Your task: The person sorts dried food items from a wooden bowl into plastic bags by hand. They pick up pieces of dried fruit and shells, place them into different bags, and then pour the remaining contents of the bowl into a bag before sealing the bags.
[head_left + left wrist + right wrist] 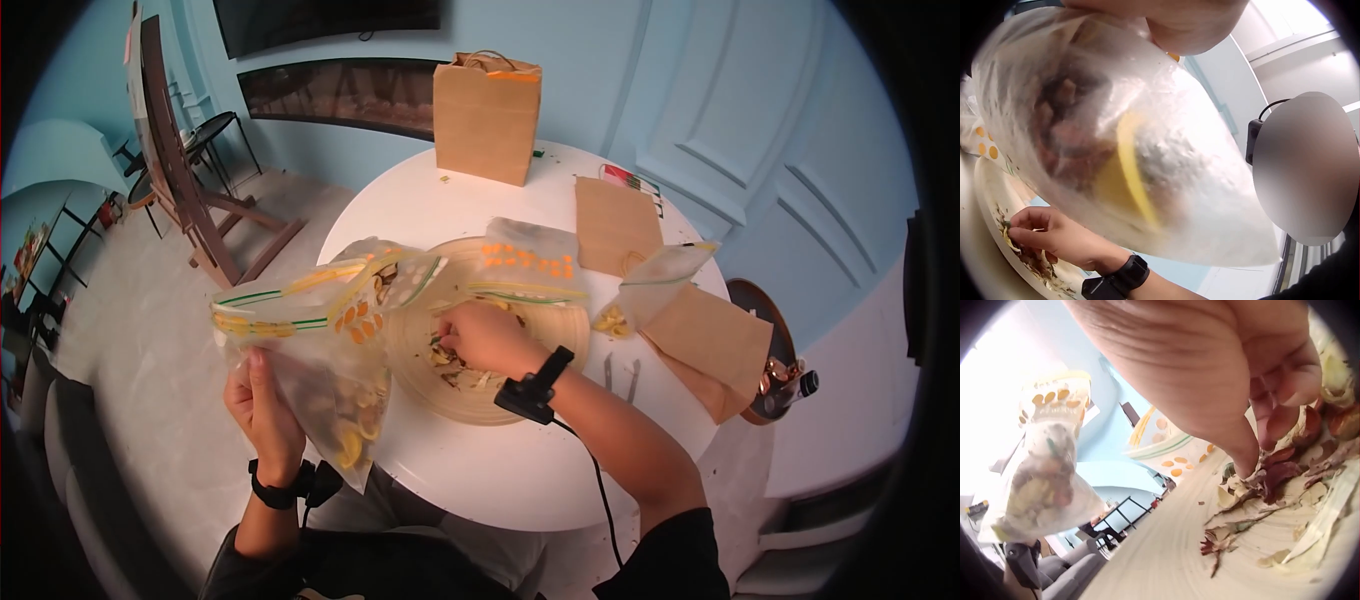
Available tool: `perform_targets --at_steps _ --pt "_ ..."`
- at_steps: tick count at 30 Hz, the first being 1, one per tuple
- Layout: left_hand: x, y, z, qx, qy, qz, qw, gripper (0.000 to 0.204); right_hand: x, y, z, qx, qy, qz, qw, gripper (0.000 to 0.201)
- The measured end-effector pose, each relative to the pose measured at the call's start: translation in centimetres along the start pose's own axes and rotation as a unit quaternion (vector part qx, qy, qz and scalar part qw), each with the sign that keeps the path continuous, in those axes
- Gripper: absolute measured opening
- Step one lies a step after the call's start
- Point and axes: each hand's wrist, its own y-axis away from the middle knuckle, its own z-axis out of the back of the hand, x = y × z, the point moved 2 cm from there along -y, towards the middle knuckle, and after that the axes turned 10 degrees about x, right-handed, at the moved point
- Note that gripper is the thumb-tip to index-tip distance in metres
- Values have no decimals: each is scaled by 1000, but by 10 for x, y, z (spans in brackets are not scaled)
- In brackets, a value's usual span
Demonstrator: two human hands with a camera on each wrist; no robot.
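My left hand (268, 415) grips the upper edge of a clear zip bag (350, 400), thumb on the near side; yellow slices and darker pieces show through its plastic. In the left wrist view the bag (1147, 156) fills the middle, below the fingers. My right hand (495, 342) reaches into a round, pale wooden tray (570, 350). Seen from the right wrist, thumb and fingers of this hand (1210, 381) pinch down among dried scraps (1280, 478), dark red, brown and pale. The exact piece between the fingertips is partly hidden.
More zip bags with orange dots, one (530, 262) lying over the tray's far edge. A small bag (612, 320) of yellow pieces, tweezers (634, 382) and brown paper bags (710, 345) are at the right. A standing paper bag (487, 120) is at the back.
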Motion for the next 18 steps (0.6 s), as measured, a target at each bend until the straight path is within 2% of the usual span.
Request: perform_targets --at_steps 1,2,4,8,11,18 --pt "0 0 -1 -4 4 1 1000 29 -2 3 2 -4 -30 -1 1000 19" --pt "-1 0 -3 -9 9 2 1000 29 -7 5 3 8 -130 -1 991 20" --pt "-4 -1 -4 -10 14 5 1000 29 -16 10 4 28 -326 -3 945 23" --pt "-1 -1 -4 -3 25 6 1000 28 -1 47 22 -1 -519 5 855 28" --pt "7 2 -3 2 35 9 999 27 1 66 24 -57 -537 1 842 26" --pt "22 3 0 11 62 40 997 26 21 99 29 -158 -487 29 858 34"
